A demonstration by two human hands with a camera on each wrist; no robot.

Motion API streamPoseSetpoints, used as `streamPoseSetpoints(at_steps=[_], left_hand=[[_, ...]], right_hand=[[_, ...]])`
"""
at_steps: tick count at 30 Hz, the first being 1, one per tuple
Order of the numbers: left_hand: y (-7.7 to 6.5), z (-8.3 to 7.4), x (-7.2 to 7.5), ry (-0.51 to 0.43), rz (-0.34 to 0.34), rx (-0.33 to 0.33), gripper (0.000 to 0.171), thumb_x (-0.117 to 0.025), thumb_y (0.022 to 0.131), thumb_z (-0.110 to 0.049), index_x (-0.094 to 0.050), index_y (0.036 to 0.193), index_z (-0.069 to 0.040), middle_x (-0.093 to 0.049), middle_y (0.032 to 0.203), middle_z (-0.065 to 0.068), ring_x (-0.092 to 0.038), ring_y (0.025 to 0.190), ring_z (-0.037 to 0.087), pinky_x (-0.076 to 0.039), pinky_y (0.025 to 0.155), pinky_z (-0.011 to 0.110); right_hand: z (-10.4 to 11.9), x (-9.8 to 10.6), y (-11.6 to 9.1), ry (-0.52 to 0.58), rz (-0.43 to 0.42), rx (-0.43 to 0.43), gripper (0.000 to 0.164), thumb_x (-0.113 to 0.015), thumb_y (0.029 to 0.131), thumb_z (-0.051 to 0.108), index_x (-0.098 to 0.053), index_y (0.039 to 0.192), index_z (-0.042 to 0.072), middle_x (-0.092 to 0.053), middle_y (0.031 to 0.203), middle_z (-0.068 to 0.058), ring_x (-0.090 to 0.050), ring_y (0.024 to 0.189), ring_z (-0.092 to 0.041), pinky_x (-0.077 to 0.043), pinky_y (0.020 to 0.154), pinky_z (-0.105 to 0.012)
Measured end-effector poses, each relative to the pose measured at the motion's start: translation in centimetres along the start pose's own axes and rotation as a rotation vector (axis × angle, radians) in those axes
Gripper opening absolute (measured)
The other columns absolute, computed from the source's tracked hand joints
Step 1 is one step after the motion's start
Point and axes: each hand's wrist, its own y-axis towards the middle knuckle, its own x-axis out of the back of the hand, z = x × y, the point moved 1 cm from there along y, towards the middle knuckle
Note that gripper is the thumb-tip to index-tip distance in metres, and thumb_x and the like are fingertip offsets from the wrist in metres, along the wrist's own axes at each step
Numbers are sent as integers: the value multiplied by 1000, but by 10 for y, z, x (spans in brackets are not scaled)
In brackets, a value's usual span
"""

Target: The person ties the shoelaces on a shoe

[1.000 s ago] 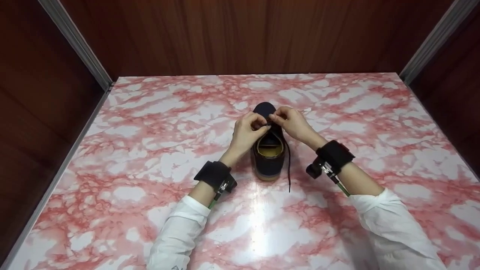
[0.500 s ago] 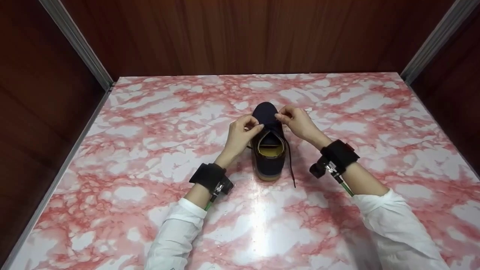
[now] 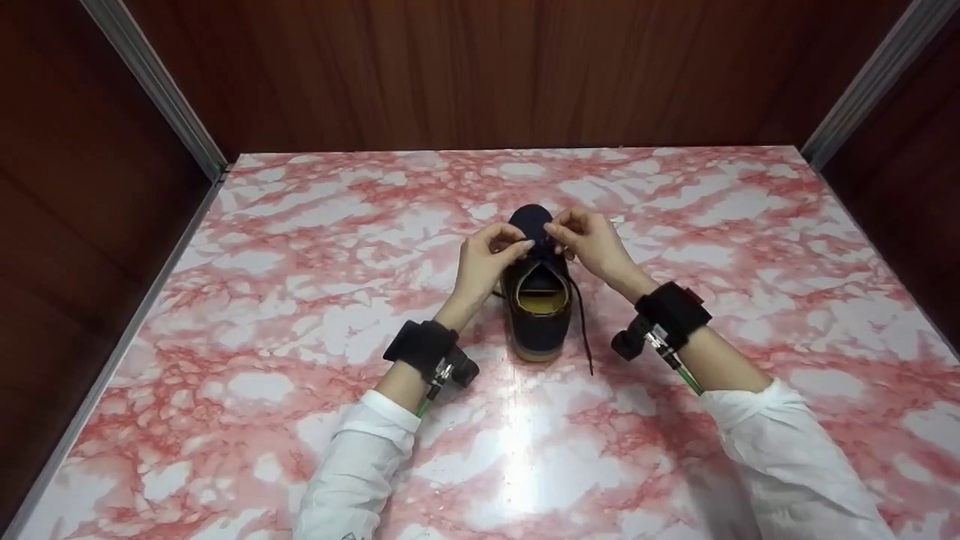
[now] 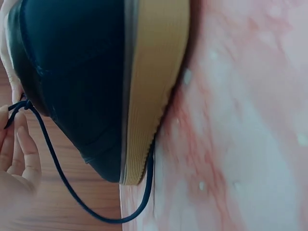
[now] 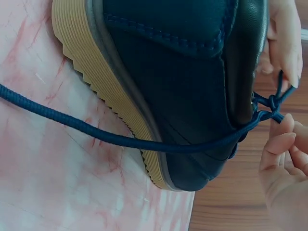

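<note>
A dark navy shoe [image 3: 540, 335] with a tan ridged sole stands upright on the table, toe pointing away from me. Over its front opening my left hand [image 3: 480, 259] pinches a loop of the shoelace [image 4: 19, 109], thumb against fingertips. From the other side my right hand [image 3: 596, 244] pinches the lace too, close to a small knot [image 5: 274, 102] visible in the right wrist view. One loose lace end [image 3: 585, 330] trails down the shoe's right side onto the table. In the left wrist view another length of lace [image 4: 65, 185] hangs in a curve.
The table [image 3: 262, 337] has a red and white marbled top. Brown wood-grain panels [image 3: 480, 75] rise behind it and on both sides, with grey metal posts [image 3: 161, 90] at the back corners. A black strap with a camera [image 3: 427, 349] circles each wrist.
The hands drew apart to either side of the shoe's front, then came closer together over the laces. The loose lace end on the right shifted slightly to the right. The shoe stayed in place.
</note>
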Motion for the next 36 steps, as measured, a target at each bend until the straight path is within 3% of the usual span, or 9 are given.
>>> streamPoseSetpoints(at_steps=[2,9,19,22,27,30,36], left_hand=[[0,3,-1,-39,7,11,18,-57,60,-28,-53,74,-17,-50,66,-1,-47,51,11,-36,43,24],[1,7,1,-84,19,7,18,-57,60,-26,-52,75,-16,-49,65,1,-41,41,15,-34,36,27],[4,5,7,-43,9,1,16,-56,61,-28,-53,73,-18,-47,61,1,-36,41,15,-29,33,28],[4,5,7,-26,8,8,16,-56,61,-30,-53,72,-19,-47,60,0,-35,41,14,-28,33,28],[6,5,6,-6,11,16,17,-56,60,-31,-53,72,-19,-47,60,0,-36,41,14,-27,33,26],[6,5,6,0,11,4,17,-56,60,-31,-53,71,-19,-46,61,0,-38,45,13,-27,35,25],[7,6,8,12,20,-10,16,-55,61,-31,-52,70,-19,-46,60,-1,-41,48,11,-28,37,25]], right_hand=[[31,-2,-12,-72,-9,28,16,-45,71,18,-46,73,2,-46,57,-14,-39,45,-25,-30,36,-22],[27,0,-13,-301,18,93,14,-41,73,24,-42,75,10,-42,58,-4,-38,44,-12,-31,40,-23],[27,9,-14,-368,97,123,14,-41,73,23,-41,75,9,-45,67,-2,-42,54,-11,-33,46,-23],[28,10,-15,-330,103,103,15,-42,73,23,-43,75,9,-47,66,-4,-42,55,-13,-33,45,-23],[28,8,-15,-137,102,8,16,-44,72,22,-45,74,6,-49,66,-13,-41,51,-22,-32,39,-23],[28,6,-15,-69,110,-6,16,-43,73,19,-43,75,4,-46,66,-18,-39,50,-26,-32,38,-23],[28,8,-17,-126,136,-30,19,-39,74,24,-39,78,6,-42,68,-18,-38,53,-22,-33,41,-24]])
